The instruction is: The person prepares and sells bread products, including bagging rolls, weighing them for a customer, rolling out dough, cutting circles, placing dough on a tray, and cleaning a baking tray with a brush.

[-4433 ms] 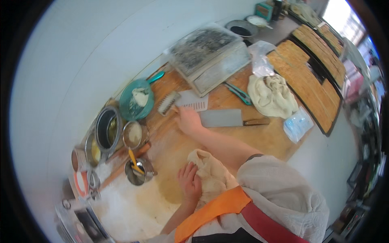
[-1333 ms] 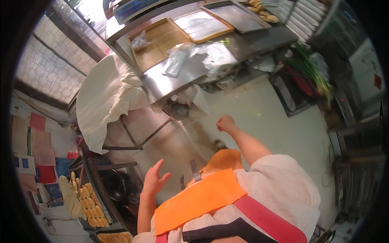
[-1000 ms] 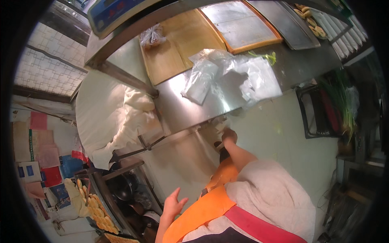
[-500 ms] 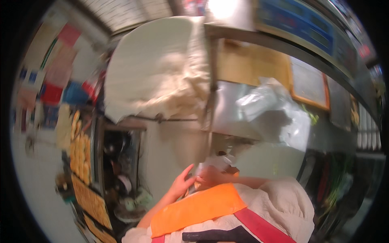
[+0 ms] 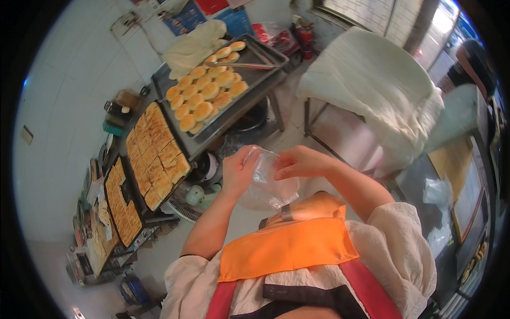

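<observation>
A clear plastic bag [image 5: 269, 186] hangs in front of my chest, above the orange panel of my apron. My left hand [image 5: 239, 169] is closed on the bag's left upper edge. At its right upper edge, my right hand [image 5: 302, 162] has its fingers bent in against the film; the fingertips are partly hidden. Nothing can be made out inside the bag. Beyond my hands, to the left, a dark metal tray [image 5: 260, 50] bears several round golden buns [image 5: 204, 110]. Metal tongs [image 5: 247, 66] lie across these buns.
A cream cloth [image 5: 194, 49] covers the tray's far-left corner. Nearer stand a tray of cut flatbread [image 5: 154, 154] and a smaller flatbread tray [image 5: 122, 212]. A cloth-draped stand [image 5: 366, 74] rises ahead right. Plastic bags [image 5: 438, 194] lie on the right-hand counter; a person [image 5: 473, 66] is beyond.
My view and body have turned left, toward the trays. The draped stand now sits further right. Both hands have come up and hold the plastic bag spread between them.
</observation>
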The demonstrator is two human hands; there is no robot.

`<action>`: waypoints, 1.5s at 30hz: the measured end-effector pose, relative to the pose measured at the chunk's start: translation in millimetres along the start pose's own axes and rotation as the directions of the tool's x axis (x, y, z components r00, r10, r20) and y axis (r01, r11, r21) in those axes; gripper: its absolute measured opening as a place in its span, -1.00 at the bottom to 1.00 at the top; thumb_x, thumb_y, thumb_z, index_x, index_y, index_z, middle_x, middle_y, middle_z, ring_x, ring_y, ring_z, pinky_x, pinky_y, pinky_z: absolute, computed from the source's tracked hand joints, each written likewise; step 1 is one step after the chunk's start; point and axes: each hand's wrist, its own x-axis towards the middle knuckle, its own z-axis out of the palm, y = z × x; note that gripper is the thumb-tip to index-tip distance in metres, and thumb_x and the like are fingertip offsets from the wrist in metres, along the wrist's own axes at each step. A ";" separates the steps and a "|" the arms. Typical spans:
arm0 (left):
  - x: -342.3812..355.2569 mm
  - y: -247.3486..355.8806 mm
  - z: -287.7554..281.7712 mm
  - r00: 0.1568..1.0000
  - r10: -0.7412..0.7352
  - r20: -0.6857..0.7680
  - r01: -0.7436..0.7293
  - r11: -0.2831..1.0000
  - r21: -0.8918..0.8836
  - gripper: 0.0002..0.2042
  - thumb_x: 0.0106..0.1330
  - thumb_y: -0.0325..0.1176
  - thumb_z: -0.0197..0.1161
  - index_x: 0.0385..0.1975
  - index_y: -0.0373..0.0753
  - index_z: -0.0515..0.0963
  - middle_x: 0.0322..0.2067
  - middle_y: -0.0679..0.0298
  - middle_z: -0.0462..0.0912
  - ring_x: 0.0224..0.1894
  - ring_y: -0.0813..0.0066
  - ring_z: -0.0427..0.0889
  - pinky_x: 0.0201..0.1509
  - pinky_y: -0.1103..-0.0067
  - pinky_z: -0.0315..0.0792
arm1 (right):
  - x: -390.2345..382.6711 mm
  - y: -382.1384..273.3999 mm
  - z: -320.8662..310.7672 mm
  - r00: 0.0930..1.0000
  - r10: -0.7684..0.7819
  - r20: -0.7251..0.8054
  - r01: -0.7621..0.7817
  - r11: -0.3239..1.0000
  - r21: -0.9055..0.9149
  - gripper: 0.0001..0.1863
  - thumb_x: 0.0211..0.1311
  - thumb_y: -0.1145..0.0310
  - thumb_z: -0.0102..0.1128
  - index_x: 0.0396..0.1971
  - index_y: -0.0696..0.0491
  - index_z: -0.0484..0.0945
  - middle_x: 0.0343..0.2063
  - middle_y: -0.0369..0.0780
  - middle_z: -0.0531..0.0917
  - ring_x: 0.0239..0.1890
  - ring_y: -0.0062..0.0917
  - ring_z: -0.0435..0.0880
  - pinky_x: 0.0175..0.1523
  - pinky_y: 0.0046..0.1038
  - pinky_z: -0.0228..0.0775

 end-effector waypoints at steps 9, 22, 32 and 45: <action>87.0 -100.9 -83.7 0.996 -0.084 -0.044 0.086 0.996 0.037 -0.32 0.11 -0.43 0.33 0.27 -0.32 0.22 0.18 0.05 0.39 0.23 0.33 0.35 0.28 0.48 0.20 | 152.1 30.5 6.1 0.990 0.136 0.044 -0.140 0.862 0.487 -0.85 0.05 0.38 0.29 -0.50 0.17 0.62 -0.57 -0.25 0.64 -0.53 -0.64 0.59 -0.41 -0.58 0.44; 115.9 -195.4 -26.1 0.849 -0.328 0.414 0.463 0.840 -0.284 -0.68 0.22 -0.54 0.20 -0.02 -0.38 0.45 -0.35 0.20 0.62 -0.35 0.48 0.58 -0.24 0.59 0.48 | 127.1 61.0 -91.8 0.407 0.371 -0.835 0.254 0.832 0.494 -0.73 0.09 0.31 0.26 -0.69 0.15 0.55 -0.72 -0.30 0.55 -0.65 -0.62 0.47 -0.54 -0.54 0.27; 191.0 53.4 253.4 0.308 0.706 0.637 -0.770 0.579 -0.270 -0.37 0.14 -0.32 0.27 0.25 -0.26 0.26 0.37 -0.07 0.01 0.38 -0.07 0.04 0.39 0.19 -0.02 | -69.4 235.8 -164.3 -0.455 0.367 -0.812 0.295 0.922 0.251 -0.75 0.01 0.21 0.27 -0.50 0.12 0.67 -0.63 -0.19 0.63 -0.53 -0.54 0.60 -0.33 -0.38 0.46; 199.8 146.6 488.1 0.482 0.341 0.807 -0.491 0.868 -0.074 -0.57 0.18 -0.42 0.24 0.08 -0.35 0.45 -0.09 0.05 0.62 -0.08 0.30 0.60 -0.01 0.46 0.45 | -530.9 395.2 -154.3 -0.638 -0.020 -0.770 -0.710 0.401 0.578 -0.83 -0.08 0.38 0.27 -0.43 0.08 0.60 -0.39 -0.16 0.60 -0.28 -0.23 0.58 -0.16 -0.23 0.43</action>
